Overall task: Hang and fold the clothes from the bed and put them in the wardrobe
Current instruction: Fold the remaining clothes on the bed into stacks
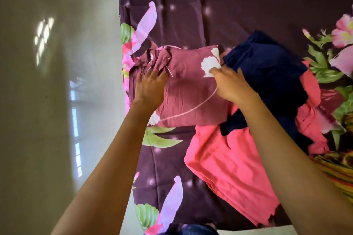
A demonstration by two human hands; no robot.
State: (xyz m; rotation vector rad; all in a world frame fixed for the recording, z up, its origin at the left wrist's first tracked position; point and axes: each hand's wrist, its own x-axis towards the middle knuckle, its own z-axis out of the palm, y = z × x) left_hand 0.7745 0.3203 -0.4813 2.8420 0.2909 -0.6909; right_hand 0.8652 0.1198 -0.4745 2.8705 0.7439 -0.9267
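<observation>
A maroon shirt (188, 89) with white leaf prints lies folded into a rough rectangle on the bed (200, 15), near its left edge. My left hand (150, 87) lies flat on the shirt's collar end with fingers spread. My right hand (232, 84) rests on the shirt's right edge beside a white print, fingers extended onto the cloth. To the right sits a crumpled navy garment (267, 74), partly under my right forearm. A coral pink garment (229, 166) spreads out below and beneath the navy one.
The bed carries a dark purple sheet with pink flowers and green leaves. A shiny pale floor (57, 101) runs along the bed's left side. A yellow striped cloth (336, 168) shows at the right edge.
</observation>
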